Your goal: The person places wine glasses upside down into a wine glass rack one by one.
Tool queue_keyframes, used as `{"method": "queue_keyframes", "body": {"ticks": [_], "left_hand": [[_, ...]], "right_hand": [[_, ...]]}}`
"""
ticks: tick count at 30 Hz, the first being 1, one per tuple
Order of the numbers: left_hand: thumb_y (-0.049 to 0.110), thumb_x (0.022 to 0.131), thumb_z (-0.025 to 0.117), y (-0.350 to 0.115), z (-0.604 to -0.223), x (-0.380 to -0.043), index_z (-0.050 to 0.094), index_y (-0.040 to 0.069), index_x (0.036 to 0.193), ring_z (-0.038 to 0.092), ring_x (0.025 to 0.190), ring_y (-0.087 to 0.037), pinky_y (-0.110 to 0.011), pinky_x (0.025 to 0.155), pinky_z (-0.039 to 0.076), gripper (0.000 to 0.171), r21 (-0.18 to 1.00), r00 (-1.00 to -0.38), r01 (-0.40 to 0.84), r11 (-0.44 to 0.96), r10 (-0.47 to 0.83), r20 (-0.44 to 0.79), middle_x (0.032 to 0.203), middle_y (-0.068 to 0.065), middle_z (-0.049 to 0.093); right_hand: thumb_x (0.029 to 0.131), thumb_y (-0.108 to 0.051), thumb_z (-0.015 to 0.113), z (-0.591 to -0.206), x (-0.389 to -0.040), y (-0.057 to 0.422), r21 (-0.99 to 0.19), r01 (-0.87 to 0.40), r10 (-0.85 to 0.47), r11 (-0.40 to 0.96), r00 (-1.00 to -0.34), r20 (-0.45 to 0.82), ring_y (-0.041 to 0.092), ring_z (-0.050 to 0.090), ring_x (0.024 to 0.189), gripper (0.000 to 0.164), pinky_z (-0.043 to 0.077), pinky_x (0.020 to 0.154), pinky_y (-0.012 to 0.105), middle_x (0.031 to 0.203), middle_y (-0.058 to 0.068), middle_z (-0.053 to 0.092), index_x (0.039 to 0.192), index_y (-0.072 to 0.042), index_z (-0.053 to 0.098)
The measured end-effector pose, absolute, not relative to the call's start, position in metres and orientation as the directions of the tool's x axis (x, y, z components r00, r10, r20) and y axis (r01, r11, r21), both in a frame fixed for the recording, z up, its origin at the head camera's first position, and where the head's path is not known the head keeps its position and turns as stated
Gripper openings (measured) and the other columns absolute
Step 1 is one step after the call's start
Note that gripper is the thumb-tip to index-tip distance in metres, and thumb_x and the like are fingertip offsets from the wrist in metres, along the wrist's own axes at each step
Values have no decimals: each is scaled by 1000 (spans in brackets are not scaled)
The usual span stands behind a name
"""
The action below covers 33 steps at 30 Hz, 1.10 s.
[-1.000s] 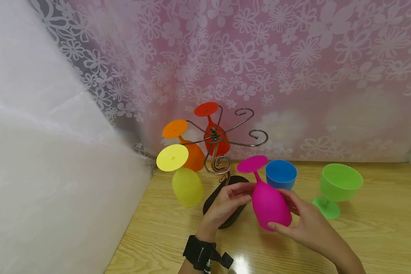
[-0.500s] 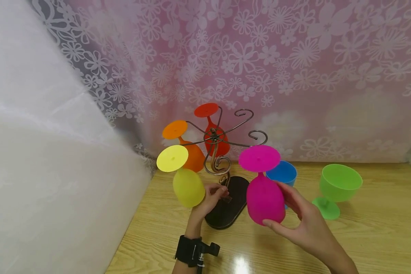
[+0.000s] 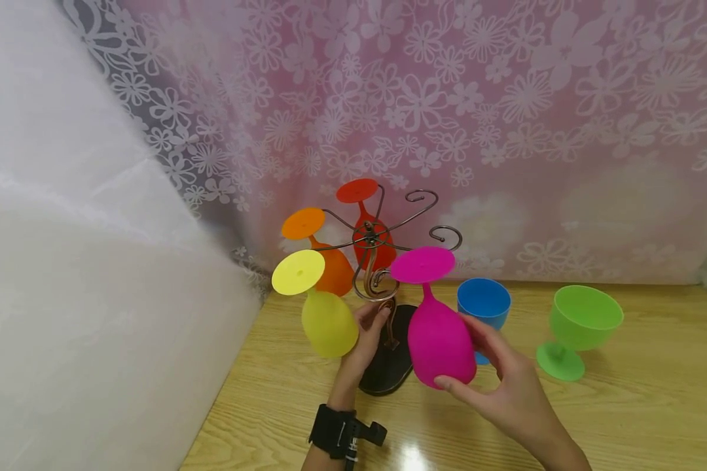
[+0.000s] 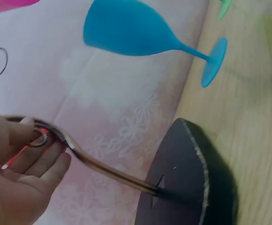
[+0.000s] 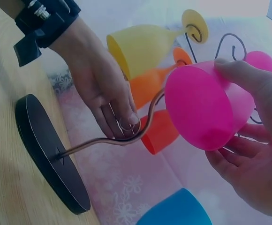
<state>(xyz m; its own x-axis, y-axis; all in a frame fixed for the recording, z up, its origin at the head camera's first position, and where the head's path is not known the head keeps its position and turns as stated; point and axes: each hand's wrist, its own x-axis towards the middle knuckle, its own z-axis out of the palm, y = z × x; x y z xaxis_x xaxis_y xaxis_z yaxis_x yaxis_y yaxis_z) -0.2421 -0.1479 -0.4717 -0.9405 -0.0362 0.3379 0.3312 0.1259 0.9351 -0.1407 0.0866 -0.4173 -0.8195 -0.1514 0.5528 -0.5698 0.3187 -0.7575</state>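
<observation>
My right hand (image 3: 512,392) holds a pink wine glass (image 3: 440,343) upside down by its bowl, fingers and thumb on opposite sides. Its round foot is near the lower right arms of a bronze metal glass rack (image 3: 370,237). My left hand (image 3: 359,347) grips the curl of the rack's stem (image 4: 103,169), with the thumb on the curl in the left wrist view. Upside down on other arms hang a yellow glass (image 3: 330,324), an orange glass (image 3: 332,271) and a red glass (image 3: 377,245). The yellow bowl partly covers my left hand.
A blue glass (image 3: 483,304) and a green glass (image 3: 586,320) stand upright on the wooden table (image 3: 654,405), to the right. The rack's black oval base (image 3: 385,376) rests on the table. Behind hangs a pink floral curtain (image 3: 507,131); a white wall (image 3: 94,294) borders the left.
My left hand has left the pink glass and moved left to grip the rack's stem. My right hand has carried the pink glass left and slightly up, towards the rack.
</observation>
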Motion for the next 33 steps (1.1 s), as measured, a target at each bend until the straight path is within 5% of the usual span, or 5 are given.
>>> {"method": "queue_keyframes", "body": {"ticks": [9, 14, 28, 33], "left_hand": [[-2, 103, 56, -135, -465, -231, 71, -12, 117, 66, 109, -34, -21, 88, 52, 23, 925, -919, 351, 144, -135, 370, 117, -25, 71], [6, 104, 60, -134, -482, -238, 74, -3, 119, 65, 109, -25, -19, 86, 51, 24, 940, -922, 310, 141, -196, 334, 118, -16, 73], [5, 104, 58, -131, -485, -238, 74, -7, 116, 59, 80, -3, -17, 66, 46, 23, 911, -893, 404, 81, -182, 412, 107, -22, 72], [4, 103, 59, -131, -488, -237, 73, -10, 113, 61, 74, -3, -17, 65, 50, 22, 901, -884, 433, 15, -192, 427, 90, -8, 73]], "right_hand": [[70, -18, 97, -418, -138, 76, -741, -574, -131, 347, -813, 568, 9, 65, 110, 91, 51, 89, 12, 130, 1, 66, 150, -17, 53], [69, -23, 98, -417, -138, 70, -707, -590, -127, 390, -795, 594, 12, 66, 107, 91, 51, 88, 13, 130, 0, 67, 149, -14, 55], [69, -32, 98, -417, -136, 53, -676, -590, -106, 441, -782, 614, 12, 65, 107, 91, 57, 80, 22, 136, -5, 64, 148, -21, 55], [68, -33, 98, -419, -134, 47, -665, -591, -100, 456, -777, 622, 15, 66, 108, 92, 61, 81, 32, 134, -2, 66, 147, -15, 56]]}}
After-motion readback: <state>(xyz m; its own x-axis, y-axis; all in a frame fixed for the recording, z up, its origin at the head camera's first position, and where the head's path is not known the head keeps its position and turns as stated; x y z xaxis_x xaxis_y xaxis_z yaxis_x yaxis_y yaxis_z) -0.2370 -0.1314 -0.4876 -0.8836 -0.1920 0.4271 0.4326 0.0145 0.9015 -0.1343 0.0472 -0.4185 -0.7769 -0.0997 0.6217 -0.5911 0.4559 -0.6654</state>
